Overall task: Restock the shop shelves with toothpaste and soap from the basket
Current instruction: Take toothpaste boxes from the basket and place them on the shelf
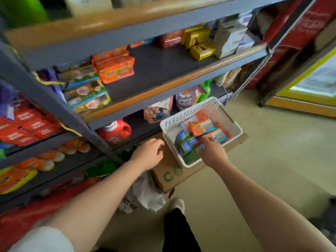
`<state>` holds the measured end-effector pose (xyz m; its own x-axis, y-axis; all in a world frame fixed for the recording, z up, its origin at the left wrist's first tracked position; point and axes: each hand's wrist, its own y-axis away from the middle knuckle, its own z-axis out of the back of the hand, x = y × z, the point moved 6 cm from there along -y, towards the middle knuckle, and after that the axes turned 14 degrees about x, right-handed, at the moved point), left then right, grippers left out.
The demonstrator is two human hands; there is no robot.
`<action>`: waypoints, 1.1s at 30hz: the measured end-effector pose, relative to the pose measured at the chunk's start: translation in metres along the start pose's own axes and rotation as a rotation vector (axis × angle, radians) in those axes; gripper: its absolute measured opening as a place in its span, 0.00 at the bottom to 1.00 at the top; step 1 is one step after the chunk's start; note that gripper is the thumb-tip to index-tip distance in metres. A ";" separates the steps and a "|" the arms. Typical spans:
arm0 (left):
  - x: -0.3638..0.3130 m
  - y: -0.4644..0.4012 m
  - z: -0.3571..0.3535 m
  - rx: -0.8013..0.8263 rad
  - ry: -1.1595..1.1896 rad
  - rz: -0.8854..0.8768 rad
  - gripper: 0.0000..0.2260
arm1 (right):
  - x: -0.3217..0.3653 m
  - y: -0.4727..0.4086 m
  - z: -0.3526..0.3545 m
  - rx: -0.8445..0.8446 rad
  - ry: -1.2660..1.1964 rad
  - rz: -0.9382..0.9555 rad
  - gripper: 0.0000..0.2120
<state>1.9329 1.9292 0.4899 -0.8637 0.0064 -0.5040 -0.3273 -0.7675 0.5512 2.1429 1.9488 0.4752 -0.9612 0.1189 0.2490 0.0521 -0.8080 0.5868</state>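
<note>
Orange pack: an orange soap pack (201, 127) lay on top of the other goods in the white basket (189, 115), near its middle; its long axis ran about across the basket, toward the far right wall.
Right hand: the right hand (211, 151) reached over the near edge of the basket, its fingertips at the near end of the orange pack and on the blue packs (185, 142); the blur hid whether the fingers pinched anything, so I cannot tell.
Left hand: the left hand (149, 153) hovered just left of the basket, fingers loosely curled, holding nothing.
Basket: it stood on a cardboard box (169, 175) on the floor, beside the shelf.
Shelf: the middle shelf (163, 70) had a bare part right of the orange packs (114, 68).
Nearer hand: the right one, I think.
</note>
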 end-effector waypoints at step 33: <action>-0.039 -0.201 -0.080 0.516 -0.155 0.688 0.18 | -0.089 -0.115 0.017 0.250 -0.070 0.246 0.19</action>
<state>2.0631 2.0319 0.3453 -0.9634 -0.2360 0.1271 0.1861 -0.2475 0.9508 2.2275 2.0414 0.3987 -0.8912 -0.0158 0.4534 0.3530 -0.6520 0.6710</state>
